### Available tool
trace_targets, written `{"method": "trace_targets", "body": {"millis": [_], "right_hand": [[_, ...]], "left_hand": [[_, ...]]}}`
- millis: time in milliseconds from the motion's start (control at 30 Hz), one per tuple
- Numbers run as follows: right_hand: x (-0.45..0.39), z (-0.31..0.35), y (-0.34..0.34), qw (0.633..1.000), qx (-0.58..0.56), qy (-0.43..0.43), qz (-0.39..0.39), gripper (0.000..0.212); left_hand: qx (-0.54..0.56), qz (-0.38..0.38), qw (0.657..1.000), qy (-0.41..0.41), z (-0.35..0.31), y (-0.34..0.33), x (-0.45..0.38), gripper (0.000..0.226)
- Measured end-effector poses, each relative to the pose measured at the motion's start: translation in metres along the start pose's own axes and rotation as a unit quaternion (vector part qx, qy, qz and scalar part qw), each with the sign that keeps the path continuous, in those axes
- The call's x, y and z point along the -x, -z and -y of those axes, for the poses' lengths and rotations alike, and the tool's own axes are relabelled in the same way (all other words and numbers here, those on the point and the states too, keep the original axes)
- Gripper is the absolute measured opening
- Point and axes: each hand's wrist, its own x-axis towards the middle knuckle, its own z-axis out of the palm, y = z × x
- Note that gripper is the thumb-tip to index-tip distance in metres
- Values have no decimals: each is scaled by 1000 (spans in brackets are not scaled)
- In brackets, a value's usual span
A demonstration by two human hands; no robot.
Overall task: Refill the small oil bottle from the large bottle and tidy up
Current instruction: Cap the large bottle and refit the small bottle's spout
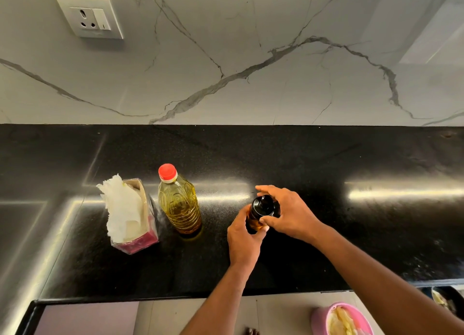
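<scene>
Small bottle (258,215) standing on the black counter (301,159), dark glass with a bit of brown oil inside and a black cap (263,205) on top. Held round its side by the left hand (244,236), fingers curled about the glass. Held from above by the right hand (288,214), thumb and fingers bent round the cap. Both hands touching the same bottle, one low and one high.

Off to the left of the left hand, near but not touching: big bottle (179,204), upright, full of yellow oil, red cap (167,172) closed on top. Just past that, further left again: tissue box (136,219), pink at the bottom, with white paper (120,204) sticking up out of it. Box and big bottle close side by side; hard to tell if touching.

Behind the hands, far back: white wall with grey lines (251,71). Up on the wall, far left of the hands: white plug socket (90,17).

Down below the right arm, past the counter edge: pink bowl (319,317) with something pale yellow in it.
</scene>
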Motion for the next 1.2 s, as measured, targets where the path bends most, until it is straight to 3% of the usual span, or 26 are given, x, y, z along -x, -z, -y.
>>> {"method": "trace_targets", "body": {"millis": [233, 333, 400, 567, 1000, 1200], "right_hand": [[6, -2, -21, 985, 150, -48, -76, 80], [5, -7, -13, 995, 73, -36, -57, 88], [-1, -8, -7, 999, 26, -12, -32, 82], [-10, -5, 1, 999, 43, 19, -4, 66], [-4, -8, -18, 996, -20, 11, -83, 39], [0, -13, -28, 992, -36, -2, -119, 60]], "left_hand": [[22, -8, 1000, -8, 1, -1, 0, 53], [7, -8, 1000, -11, 2, -1, -1, 52], [-6, -8, 1000, -8, 3, -1, -1, 52], [-22, -5, 1000, -12, 6, -3, -2, 51], [-60, -18, 997, -34, 27, -13, -4, 60], [-84, 14, 996, -20, 26, -6, -5, 67]]}}
